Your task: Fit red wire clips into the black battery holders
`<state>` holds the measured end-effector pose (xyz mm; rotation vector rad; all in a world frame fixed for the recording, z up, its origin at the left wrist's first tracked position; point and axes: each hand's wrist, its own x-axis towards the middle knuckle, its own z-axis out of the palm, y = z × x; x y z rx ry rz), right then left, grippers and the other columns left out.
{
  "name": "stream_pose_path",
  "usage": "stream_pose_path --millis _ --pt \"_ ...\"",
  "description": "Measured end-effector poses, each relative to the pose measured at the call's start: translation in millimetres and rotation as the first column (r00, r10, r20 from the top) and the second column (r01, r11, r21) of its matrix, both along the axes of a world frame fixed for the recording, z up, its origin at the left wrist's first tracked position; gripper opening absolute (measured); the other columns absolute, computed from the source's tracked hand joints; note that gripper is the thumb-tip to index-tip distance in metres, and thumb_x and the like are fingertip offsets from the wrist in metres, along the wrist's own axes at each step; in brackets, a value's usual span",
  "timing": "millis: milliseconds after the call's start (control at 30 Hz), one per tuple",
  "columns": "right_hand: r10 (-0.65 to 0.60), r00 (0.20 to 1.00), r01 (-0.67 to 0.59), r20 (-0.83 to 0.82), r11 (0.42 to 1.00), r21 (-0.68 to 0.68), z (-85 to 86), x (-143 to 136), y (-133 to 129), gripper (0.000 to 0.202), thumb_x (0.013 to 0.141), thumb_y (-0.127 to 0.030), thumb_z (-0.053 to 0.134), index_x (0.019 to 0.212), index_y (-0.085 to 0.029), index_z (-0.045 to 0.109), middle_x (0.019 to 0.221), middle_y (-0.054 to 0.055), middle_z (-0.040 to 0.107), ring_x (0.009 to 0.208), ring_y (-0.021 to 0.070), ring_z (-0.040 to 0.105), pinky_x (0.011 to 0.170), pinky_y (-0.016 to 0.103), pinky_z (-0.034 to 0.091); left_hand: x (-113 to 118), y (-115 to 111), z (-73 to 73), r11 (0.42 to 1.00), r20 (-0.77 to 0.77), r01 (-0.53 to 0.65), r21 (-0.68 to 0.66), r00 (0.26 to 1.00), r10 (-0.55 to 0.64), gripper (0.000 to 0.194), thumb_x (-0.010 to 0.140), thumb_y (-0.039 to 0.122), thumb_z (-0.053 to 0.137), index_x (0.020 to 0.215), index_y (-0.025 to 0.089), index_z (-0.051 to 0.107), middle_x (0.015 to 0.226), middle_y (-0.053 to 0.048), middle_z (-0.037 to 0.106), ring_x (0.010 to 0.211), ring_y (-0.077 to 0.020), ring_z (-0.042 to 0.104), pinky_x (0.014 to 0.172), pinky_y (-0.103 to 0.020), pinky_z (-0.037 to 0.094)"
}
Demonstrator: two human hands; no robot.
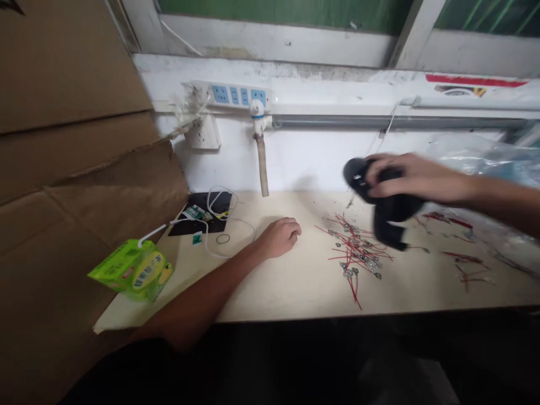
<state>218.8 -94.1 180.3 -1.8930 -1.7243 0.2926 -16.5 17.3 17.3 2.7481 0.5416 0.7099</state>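
Observation:
My left hand (282,237) rests on the table with its fingers curled in; whether anything is inside them is hidden. To its right lies a loose pile of short red wires (358,247) with small metallic pieces on their ends. Above the far right side of that pile, my right hand (399,175) grips a black object (390,216) with a rounded, glossy end and a bent part hanging below. Motion blur hides what kind of object it is.
More red wires (464,259) lie at the right, near clear plastic sheeting (476,154). On the left stand a green drink carton (139,270) and a cardboard wall (84,185). A white cable (206,242) loops over a black sheet (181,225). Behind are a power strip (238,95) and a pipe (262,163).

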Motion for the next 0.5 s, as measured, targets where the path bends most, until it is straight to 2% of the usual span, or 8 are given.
stream_pose_path --millis 67,133,167,233,300,400,500 --pt "0.05 0.979 -0.065 -0.2 0.996 -0.067 -20.3 -14.6 32.0 0.011 0.069 -0.023 0.071 0.068 -0.015 0.064 0.078 0.002 0.063 0.071 0.0139 0.059 0.07 0.029 0.048 -1.2 0.7 0.8 1.0 -0.002 -0.028 0.001 1.0 0.028 0.024 0.075 0.001 0.046 0.077 0.016 0.064 0.081 -0.003 0.066 0.078 -0.0147 0.061 0.073 -0.025 0.047" --pt "0.023 0.923 -0.049 -0.383 0.997 -0.06 -51.2 -26.3 67.2 0.017 0.059 -0.024 0.075 0.063 -0.016 0.061 0.072 0.003 0.061 0.068 0.0158 0.057 0.065 0.03 0.047 -2.3 1.6 1.5 0.998 -0.004 -0.057 0.002 0.998 0.057 0.024 0.075 0.001 0.046 0.077 0.016 0.064 0.081 -0.003 0.066 0.079 -0.0147 0.061 0.073 -0.024 0.047" --pt "0.014 0.913 -0.035 -0.407 0.998 -0.043 -67.4 -30.6 83.5 0.02 0.057 -0.027 0.076 0.063 -0.016 0.06 0.07 0.003 0.06 0.067 0.0168 0.057 0.064 0.03 0.047 -2.7 2.0 1.8 0.997 -0.004 -0.074 0.003 0.997 0.074 0.024 0.076 0.002 0.046 0.077 0.017 0.065 0.081 -0.003 0.066 0.078 -0.0146 0.061 0.073 -0.024 0.047" --pt "-0.003 0.879 -0.02 -0.477 0.999 -0.042 -95.7 -36.6 109.4 0.027 0.062 -0.038 0.072 0.069 -0.016 0.06 0.07 0.005 0.061 0.066 0.0179 0.058 0.062 0.032 0.048 -3.5 2.6 2.3 0.994 -0.002 -0.109 0.003 0.994 0.109 0.023 0.076 0.003 0.046 0.077 0.017 0.065 0.083 -0.003 0.066 0.079 -0.0147 0.061 0.073 -0.024 0.048" --pt "-0.013 0.84 -0.016 -0.542 0.999 -0.048 -114.4 -40.3 124.0 0.037 0.068 -0.05 0.066 0.077 -0.015 0.059 0.074 0.007 0.063 0.067 0.0183 0.06 0.062 0.032 0.051 -4.0 2.9 2.8 0.99 0.0 -0.139 -0.002 0.99 0.139 0.022 0.077 0.003 0.047 0.078 0.017 0.065 0.084 -0.002 0.066 0.08 -0.0148 0.061 0.075 -0.024 0.048" --pt "-0.028 0.809 -0.005 -0.587 0.998 -0.055 -124.5 -43.1 128.2 0.048 0.071 -0.06 0.061 0.085 -0.014 0.057 0.087 0.011 0.066 0.076 0.0197 0.063 0.069 0.032 0.053 -4.5 2.9 3.5 0.985 -0.005 -0.171 -0.02 0.985 0.17 0.022 0.077 0.004 0.047 0.078 0.018 0.064 0.086 -0.002 0.066 0.082 -0.0149 0.061 0.075 -0.025 0.048" --pt "-0.036 0.818 -0.007 -0.574 0.997 -0.072 -120.1 -40.8 121.2 0.052 0.074 -0.063 0.059 0.093 -0.015 0.058 0.1 0.014 0.066 0.089 0.0225 0.064 0.078 0.034 0.053 -4.3 3.0 4.3 0.982 -0.02 -0.187 -0.038 0.982 0.186 0.021 0.078 0.005 0.047 0.078 0.018 0.064 0.087 -0.002 0.065 0.08 -0.0153 0.061 0.072 -0.025 0.048"
